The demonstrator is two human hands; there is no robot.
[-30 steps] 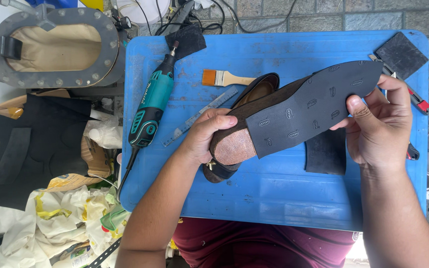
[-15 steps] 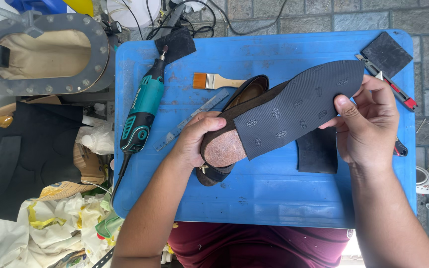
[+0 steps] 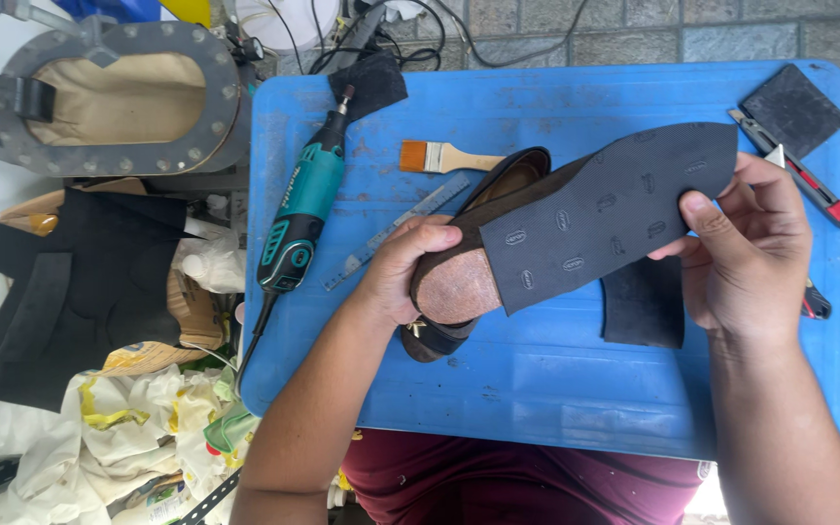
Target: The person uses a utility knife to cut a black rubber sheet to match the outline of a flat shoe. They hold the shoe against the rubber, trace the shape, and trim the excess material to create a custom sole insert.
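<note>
A dark shoe lies sole-up over the blue table (image 3: 537,408), with a black rubber sole sheet (image 3: 605,214) laid along its bottom and the bare brown heel area (image 3: 457,287) showing. My left hand (image 3: 402,272) grips the heel end of the shoe. My right hand (image 3: 743,255) holds the toe end, thumb pressed on the rubber sheet. A second dark shoe (image 3: 512,175) lies partly hidden underneath.
On the table lie a teal rotary tool (image 3: 301,209), a small paintbrush (image 3: 444,157), a metal ruler (image 3: 396,233), a red-ended utility knife (image 3: 799,180), black rubber pieces (image 3: 791,109) (image 3: 646,303). A grey round-framed machine (image 3: 119,97) and crumpled rags (image 3: 119,428) sit left.
The shoe and both hands keep the same grip; they have shifted slightly in view as the camera moved.
</note>
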